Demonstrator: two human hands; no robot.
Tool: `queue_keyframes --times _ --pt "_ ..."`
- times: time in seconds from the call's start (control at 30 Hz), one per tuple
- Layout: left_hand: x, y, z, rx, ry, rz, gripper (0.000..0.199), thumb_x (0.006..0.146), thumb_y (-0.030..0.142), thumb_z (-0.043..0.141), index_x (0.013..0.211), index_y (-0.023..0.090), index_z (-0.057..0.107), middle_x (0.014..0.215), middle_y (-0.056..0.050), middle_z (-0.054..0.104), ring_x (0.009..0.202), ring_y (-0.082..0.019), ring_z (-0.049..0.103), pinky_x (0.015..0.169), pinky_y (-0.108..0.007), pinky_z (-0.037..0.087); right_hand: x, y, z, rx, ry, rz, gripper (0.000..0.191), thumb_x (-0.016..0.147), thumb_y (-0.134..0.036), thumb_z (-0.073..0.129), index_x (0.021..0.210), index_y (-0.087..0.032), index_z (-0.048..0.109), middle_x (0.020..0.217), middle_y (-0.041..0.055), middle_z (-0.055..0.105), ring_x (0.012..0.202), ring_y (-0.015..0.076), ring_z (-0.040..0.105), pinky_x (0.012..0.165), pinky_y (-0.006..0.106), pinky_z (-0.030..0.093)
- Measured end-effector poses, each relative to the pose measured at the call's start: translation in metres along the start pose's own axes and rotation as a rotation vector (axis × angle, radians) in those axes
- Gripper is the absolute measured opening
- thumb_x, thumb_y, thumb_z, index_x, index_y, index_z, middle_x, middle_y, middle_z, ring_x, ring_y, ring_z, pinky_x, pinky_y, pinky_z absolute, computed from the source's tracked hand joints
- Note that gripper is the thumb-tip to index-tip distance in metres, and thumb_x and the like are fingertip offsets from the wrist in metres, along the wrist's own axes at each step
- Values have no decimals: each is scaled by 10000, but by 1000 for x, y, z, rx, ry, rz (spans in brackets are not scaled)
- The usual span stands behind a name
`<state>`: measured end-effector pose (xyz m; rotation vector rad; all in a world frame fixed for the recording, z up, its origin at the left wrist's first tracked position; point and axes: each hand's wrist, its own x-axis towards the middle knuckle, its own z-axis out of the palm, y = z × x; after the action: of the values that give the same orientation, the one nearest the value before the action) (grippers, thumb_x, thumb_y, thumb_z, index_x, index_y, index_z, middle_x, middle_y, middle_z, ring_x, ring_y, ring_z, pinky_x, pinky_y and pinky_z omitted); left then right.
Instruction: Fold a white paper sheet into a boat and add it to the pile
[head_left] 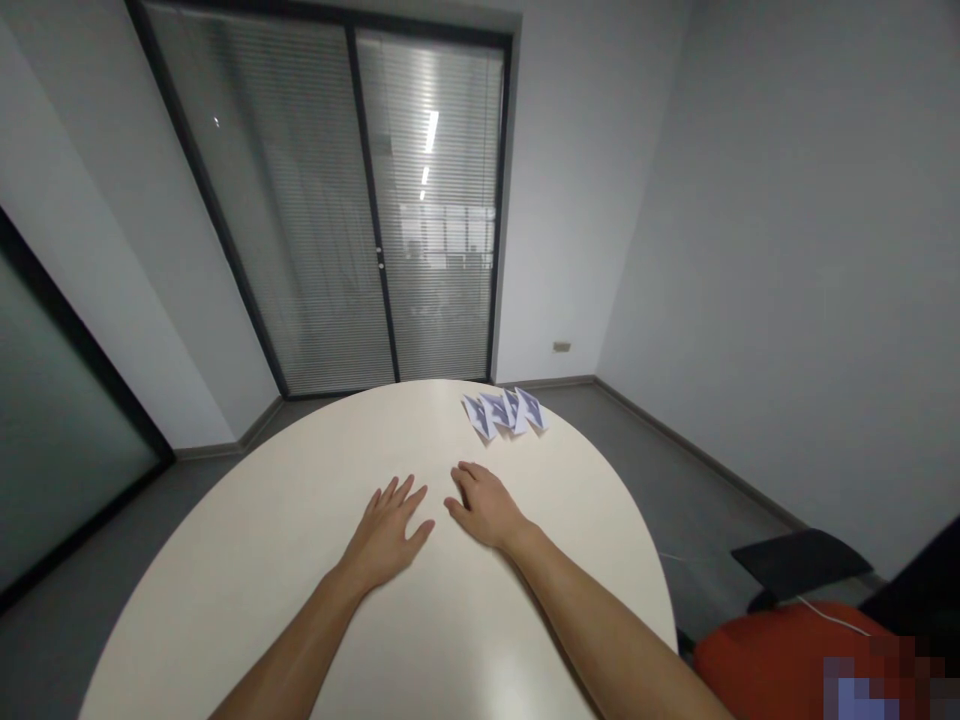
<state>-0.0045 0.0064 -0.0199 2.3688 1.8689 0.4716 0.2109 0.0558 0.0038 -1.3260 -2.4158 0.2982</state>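
My left hand is open, fingers spread, palm down at the middle of the round white table. To its right, my right hand hovers over or rests on the tabletop; I cannot tell which. Its fingers curve a little, the thumb stands apart from them, and nothing shows in its grasp. Beyond the right hand, near the far edge, several folded pieces of white paper with bluish-purple faces lie in an overlapping row. Neither hand touches them.
A red-seated chair with a black armrest stands at the lower right, beside the table. Behind the table is a dark-framed glass partition with blinds. A grey wall closes the right side.
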Motion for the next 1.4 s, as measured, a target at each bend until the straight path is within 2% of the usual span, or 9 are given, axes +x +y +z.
queue_keyframes --times 0.13,0.23,0.33,0.63,0.8,1.0,1.17,1.23,1.4 --pt "-2 -3 -1 -6 5 -2 570 968 480 488 1474 221 521 1601 -114 393 1510 -349 288 1212 -574 247 10 0 -12 -129 185 208 478 934 -278 522 1398 -163 546 1478 169 495 1329 292 461 1097 400 376" --pt "-3 -5 0 -18 9 -1 573 967 484 486 1473 218 524 1602 -115 389 1511 -352 283 1214 -580 239 21 5 -20 -211 171 355 571 904 -270 553 1466 -199 479 1548 189 400 1324 340 455 1032 441 412" --pt "-4 -8 1 -36 27 2 566 961 486 500 1464 230 533 1597 -113 397 1509 -353 289 1209 -588 243 34 15 -25 -281 109 387 644 893 -301 581 1513 -231 420 1603 190 321 1361 353 430 1020 451 412" --pt "-3 -3 3 -43 34 13 550 963 474 500 1442 210 557 1580 -121 430 1500 -360 309 1205 -594 248 44 45 -29 -235 129 409 340 962 -202 462 1234 -139 656 1320 196 637 1190 287 610 988 382 432" --pt "2 6 3 -65 66 21 462 946 403 532 1369 236 614 1539 -108 497 1476 -348 363 1190 -614 261 34 55 -29 -134 184 470 436 1045 -343 342 1093 -157 733 1089 178 743 1032 275 698 899 352 486" --pt "10 18 18 -107 126 29 478 937 397 526 1373 214 593 1484 -116 559 1441 -340 425 1190 -588 288 13 71 -27 59 198 383 359 949 -224 491 1229 -210 715 1220 68 740 1117 205 687 964 257 480" --pt "19 38 30 -329 178 -92 772 947 454 514 1593 164 208 1473 -168 557 1368 -307 524 1163 -522 362 -3 79 -25 178 193 286 390 876 -137 523 1189 -238 733 1214 6 745 1079 167 697 950 219 488" --pt "21 47 30 -466 175 -136 798 965 461 490 1608 174 113 1459 -168 570 1341 -284 553 1128 -487 406 -9 78 -25 258 184 215 369 858 -126 541 1147 -223 748 1174 16 759 1027 168 709 921 222 499" --pt "23 68 31 -708 153 -145 661 1004 501 395 1574 202 243 1350 -137 655 1232 -257 635 1076 -453 452 -19 75 -29 263 187 186 331 848 -120 556 1084 -228 762 1109 26 775 1004 162 706 913 220 485"
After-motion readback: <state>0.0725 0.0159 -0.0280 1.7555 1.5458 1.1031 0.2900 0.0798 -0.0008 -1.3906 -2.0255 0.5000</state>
